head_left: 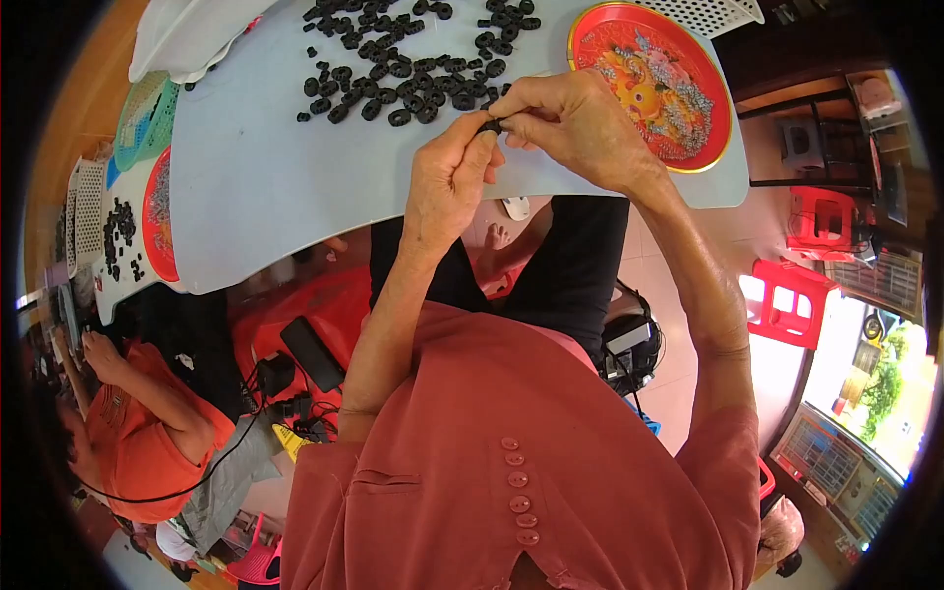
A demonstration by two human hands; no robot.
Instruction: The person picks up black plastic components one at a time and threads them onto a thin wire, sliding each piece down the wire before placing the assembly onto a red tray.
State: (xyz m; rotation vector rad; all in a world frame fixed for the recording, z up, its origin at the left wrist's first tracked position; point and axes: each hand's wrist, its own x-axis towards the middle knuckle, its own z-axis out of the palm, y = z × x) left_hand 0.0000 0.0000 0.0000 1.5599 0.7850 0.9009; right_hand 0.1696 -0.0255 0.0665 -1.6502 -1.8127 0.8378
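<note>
A small black ridged part is pinched in the fingertips of my left hand, over the table's near edge. My right hand is closed in a pinch, its thumb and index fingertips meeting the top of that part. What the right fingertips hold, if anything, is too small and covered to make out. Just beyond both hands lie many loose black parts, rounded and ridged, spread over the table. To the right, beside my right hand, a round red tray with a floral pattern holds lots of tiny silvery pieces.
The pale blue-grey table spans in front of me. Along its left side are a white container and a green basket. A white perforated basket stands far right. A co-worker in orange sits left; red stools stand right.
</note>
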